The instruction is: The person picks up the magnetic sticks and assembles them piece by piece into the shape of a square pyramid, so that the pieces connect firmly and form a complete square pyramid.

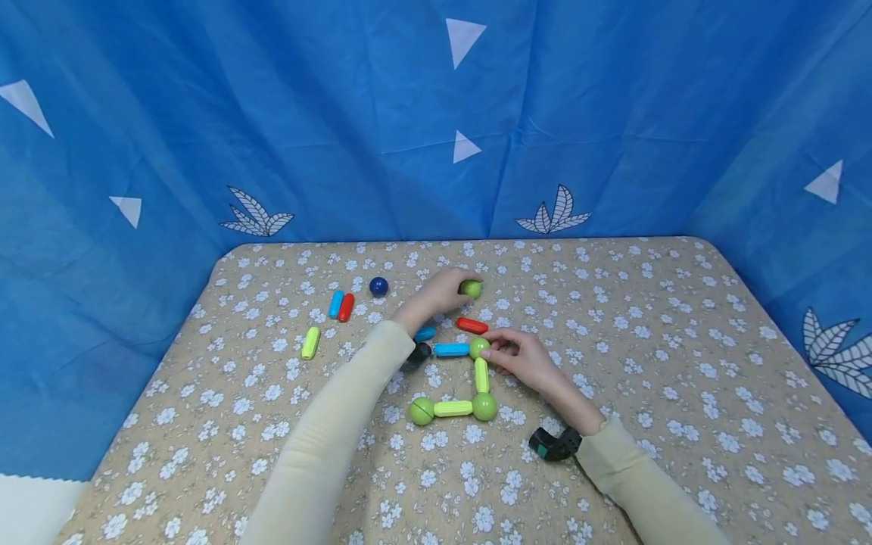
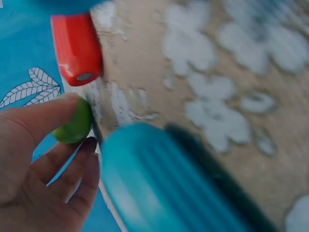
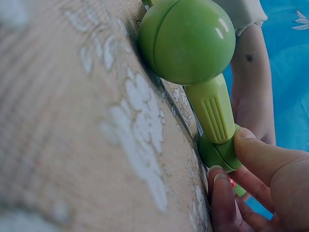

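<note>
On the flowered table (image 1: 613, 318) lies a flat figure of magnetic rods and balls. My left hand (image 1: 443, 291) reaches to the far middle and pinches a loose green ball (image 1: 470, 288) (image 2: 75, 123). My right hand (image 1: 521, 356) pinches another green ball (image 1: 479, 347) (image 3: 219, 152), the corner joint of the figure. From that ball a blue rod (image 1: 451, 350) (image 2: 164, 188) runs left to a dark ball (image 1: 418, 352), and a green rod (image 1: 481, 375) (image 3: 212, 108) runs down to a third green ball (image 1: 484, 406) (image 3: 188, 38). A red rod (image 1: 471, 325) (image 2: 75, 46) lies loose between my hands.
A lime rod (image 1: 453, 409) and a green ball (image 1: 421, 411) form the figure's near edge. Loose pieces lie at the far left: a navy ball (image 1: 378, 286), a blue rod (image 1: 335, 303), a red rod (image 1: 346, 307), a lime rod (image 1: 310, 342). Blue curtain (image 1: 436, 113) surrounds the table.
</note>
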{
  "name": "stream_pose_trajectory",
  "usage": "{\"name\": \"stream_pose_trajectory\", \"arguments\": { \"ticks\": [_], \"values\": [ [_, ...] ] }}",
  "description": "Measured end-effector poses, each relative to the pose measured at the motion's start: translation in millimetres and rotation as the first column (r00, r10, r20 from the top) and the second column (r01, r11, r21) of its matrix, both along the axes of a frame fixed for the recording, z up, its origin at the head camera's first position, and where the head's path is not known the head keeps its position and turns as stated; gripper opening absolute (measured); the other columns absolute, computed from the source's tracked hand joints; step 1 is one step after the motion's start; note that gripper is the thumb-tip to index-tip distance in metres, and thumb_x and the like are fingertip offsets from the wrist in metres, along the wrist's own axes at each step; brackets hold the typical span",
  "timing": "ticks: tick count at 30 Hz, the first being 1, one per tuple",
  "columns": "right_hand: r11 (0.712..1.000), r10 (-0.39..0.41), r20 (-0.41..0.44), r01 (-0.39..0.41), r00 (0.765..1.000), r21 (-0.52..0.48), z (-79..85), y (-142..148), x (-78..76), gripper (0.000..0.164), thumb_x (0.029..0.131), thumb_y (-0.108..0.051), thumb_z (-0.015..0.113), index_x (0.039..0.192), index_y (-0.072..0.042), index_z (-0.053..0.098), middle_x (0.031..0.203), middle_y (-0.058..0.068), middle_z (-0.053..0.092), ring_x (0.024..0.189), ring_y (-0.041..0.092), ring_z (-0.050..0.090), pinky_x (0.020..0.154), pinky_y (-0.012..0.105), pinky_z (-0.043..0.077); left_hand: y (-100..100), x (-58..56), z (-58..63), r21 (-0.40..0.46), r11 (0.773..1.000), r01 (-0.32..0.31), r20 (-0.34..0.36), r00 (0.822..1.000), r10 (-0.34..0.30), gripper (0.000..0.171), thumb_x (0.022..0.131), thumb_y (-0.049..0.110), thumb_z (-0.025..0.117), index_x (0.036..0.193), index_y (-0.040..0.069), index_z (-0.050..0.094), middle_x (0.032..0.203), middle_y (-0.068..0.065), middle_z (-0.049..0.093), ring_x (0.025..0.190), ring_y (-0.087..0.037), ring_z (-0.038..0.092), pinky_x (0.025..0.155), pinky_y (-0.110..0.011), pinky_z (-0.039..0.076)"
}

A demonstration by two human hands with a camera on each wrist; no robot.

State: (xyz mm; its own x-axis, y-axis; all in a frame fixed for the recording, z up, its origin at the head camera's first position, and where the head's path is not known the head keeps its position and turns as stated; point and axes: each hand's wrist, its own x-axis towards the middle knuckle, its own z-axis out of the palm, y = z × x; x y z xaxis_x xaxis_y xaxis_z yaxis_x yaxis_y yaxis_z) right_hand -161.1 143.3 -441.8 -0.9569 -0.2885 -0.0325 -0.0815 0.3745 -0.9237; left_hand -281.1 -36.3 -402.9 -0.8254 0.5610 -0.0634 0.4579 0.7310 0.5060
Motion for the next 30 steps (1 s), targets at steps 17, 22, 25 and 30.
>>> {"name": "stream_pose_trajectory", "arguments": {
  "ticks": [17,22,25,30],
  "values": [
    [1.0,-0.006,0.004,0.006,1.0,0.017,-2.1,-1,0.3,0.031,0.085,-0.019,0.071,0.112,-0.004,0.065,0.085,0.006,0.059,0.06,0.018,0.054,0.051,0.029,0.049,-57,36.8,13.9,0.382,0.892,-0.241,0.2,0.964,0.175,0.043,0.091,0.024,0.064,0.128,0.004,0.055,0.108,-0.01,0.06,0.096,-0.021,0.057,0.08,-0.032,0.049],
    [1.0,-0.003,-0.002,0.003,1.0,0.018,-1.3,-1,0.2,0.032,0.085,-0.02,0.071,0.113,-0.005,0.065,0.085,0.006,0.059,0.059,0.018,0.054,0.05,0.029,0.049,-80,67.3,18.0,0.44,0.852,-0.284,0.3,0.941,0.158,0.039,0.089,0.023,0.066,0.12,0.001,0.058,0.104,-0.011,0.06,0.094,-0.023,0.057,0.08,-0.035,0.049],
    [1.0,0.001,-0.009,-0.001,1.0,0.019,-0.4,0,-0.2,0.032,0.085,-0.02,0.071,0.113,-0.005,0.065,0.085,0.006,0.059,0.06,0.019,0.054,0.05,0.029,0.049,-91,88.0,14.1,0.413,0.871,-0.266,0.324,0.937,0.133,0.038,0.088,0.022,0.068,0.119,0.001,0.059,0.102,-0.008,0.061,0.092,-0.022,0.058,0.077,-0.034,0.049],
    [1.0,-0.008,-0.002,0.008,1.0,0.023,1.9,0,-0.5,0.032,0.085,-0.02,0.071,0.113,-0.006,0.065,0.086,0.006,0.059,0.06,0.019,0.054,0.051,0.029,0.049,-98,112.2,2.8,0.378,0.892,-0.248,0.289,0.947,0.141,0.034,0.085,0.015,0.071,0.115,0.002,0.062,0.097,-0.004,0.063,0.086,-0.018,0.06,0.072,-0.031,0.05]
  ]
}}
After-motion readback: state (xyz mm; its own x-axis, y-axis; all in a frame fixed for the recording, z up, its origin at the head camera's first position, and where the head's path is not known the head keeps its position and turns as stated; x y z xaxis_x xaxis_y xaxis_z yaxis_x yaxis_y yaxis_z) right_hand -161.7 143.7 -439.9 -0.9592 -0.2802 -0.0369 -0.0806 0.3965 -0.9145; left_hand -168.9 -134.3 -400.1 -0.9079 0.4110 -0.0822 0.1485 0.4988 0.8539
